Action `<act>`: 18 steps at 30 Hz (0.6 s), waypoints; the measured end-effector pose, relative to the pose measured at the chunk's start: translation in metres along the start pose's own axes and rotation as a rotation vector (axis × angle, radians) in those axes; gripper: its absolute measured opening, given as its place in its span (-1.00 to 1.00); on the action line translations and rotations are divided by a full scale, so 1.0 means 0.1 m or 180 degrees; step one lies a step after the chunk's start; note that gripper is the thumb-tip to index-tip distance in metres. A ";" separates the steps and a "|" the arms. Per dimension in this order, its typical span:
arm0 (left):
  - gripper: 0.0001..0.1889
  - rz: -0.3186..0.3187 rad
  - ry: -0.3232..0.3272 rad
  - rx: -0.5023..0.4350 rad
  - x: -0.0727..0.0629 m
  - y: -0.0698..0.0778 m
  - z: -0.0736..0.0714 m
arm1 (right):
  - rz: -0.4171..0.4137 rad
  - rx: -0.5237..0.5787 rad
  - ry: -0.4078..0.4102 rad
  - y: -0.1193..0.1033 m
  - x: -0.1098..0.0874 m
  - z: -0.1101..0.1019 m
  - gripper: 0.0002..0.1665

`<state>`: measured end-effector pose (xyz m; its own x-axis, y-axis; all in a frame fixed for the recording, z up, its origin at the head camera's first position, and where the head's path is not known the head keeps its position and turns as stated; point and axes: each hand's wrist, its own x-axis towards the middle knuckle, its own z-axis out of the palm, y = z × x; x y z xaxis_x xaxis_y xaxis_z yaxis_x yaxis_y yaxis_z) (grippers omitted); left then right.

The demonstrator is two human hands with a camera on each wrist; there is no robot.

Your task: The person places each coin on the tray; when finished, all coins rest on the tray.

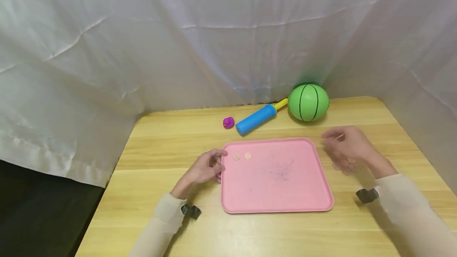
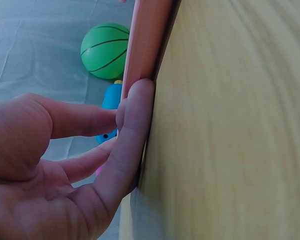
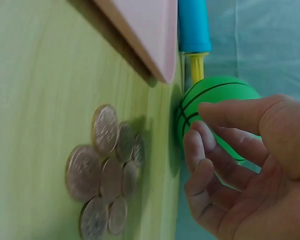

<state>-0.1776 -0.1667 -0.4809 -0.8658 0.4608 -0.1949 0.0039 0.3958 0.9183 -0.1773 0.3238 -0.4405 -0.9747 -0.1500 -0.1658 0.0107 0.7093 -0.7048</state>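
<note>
Lying beyond pink tray [image 1: 278, 197]: purple toy [image 1: 228, 122]; blue pump [image 1: 255, 119]; green ball [image 1: 308, 103].

Bench, pale wood-grained [image 1: 157, 140]: lower half of the head view.
Ball, bright green with curved black lines [image 1: 308, 102]: right of centre, near the far edge.
Cylinder, blue, pump-like [image 1: 256, 119], with yellow handle [image 1: 281, 104]: lying aslant, handle beside the ball.
Figure, small, purple [image 1: 228, 122]: just left of the cylinder.
Curtain, pale grey, satiny cloth [image 1: 221, 43]: across the top.
Black surface [image 1: 39, 205]: lower left.

Left grip [image 1: 203, 167] with fingers [image 2: 132, 120] bent, right grip [image 1: 348, 142] aloft, fingers loosely curled toward the thumb [image 3: 237, 112]
</note>
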 end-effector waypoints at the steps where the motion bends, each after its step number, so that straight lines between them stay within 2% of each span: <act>1: -0.47 -0.0012 -0.0001 -0.0010 0.00 0.00 0.00 | 0.0036 0.0081 -0.0038 0.01 -0.01 0.00 -0.51; 3: -0.47 -0.0042 0.0008 -0.0025 0.00 0.00 0.01 | 0.0162 0.0296 -0.0126 0.03 -0.04 0.00 -0.49; 9: -0.46 -0.0032 0.0038 -0.0019 0.00 0.00 0.02 | 0.0231 0.0343 -0.0098 0.17 -0.09 0.03 -0.52; 12: -0.47 -0.0025 0.0044 -0.0002 0.00 0.00 0.01 | 0.0217 0.0282 -0.0064 0.23 -0.09 0.03 -0.54; 18: -0.47 -0.0042 0.0054 0.0000 -0.01 0.01 0.02 | 0.0050 -0.0236 0.0118 0.30 -0.08 0.02 -0.58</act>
<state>-0.1755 -0.1649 -0.4806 -0.8742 0.4420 -0.2011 -0.0076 0.4017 0.9157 -0.1689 0.3446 -0.4620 -0.9821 -0.1140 -0.1497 0.0106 0.7607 -0.6490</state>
